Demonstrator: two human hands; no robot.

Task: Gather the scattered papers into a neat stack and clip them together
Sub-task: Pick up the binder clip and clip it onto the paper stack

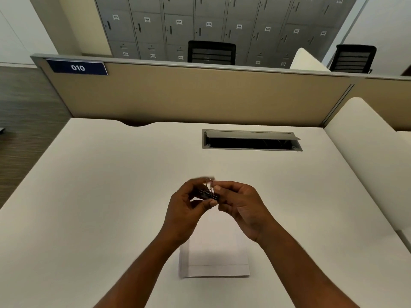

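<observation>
A black binder clip (208, 194) with silver wire handles is held above the desk between both hands. My left hand (186, 210) pinches its left side with thumb and curled fingers. My right hand (241, 207) pinches its right side, thumb tip against a wire handle. Below my wrists a stack of white papers (216, 261) lies on the white desk (100, 196), its sheets slightly offset along the left and near edges. The far end of the stack is hidden behind my hands.
An open grey cable tray (251, 140) is set into the desk at the back. A beige partition (200, 96) with a "010" sign closes the far edge. A white divider (367, 152) stands at the right. Chairs and grey lockers are beyond.
</observation>
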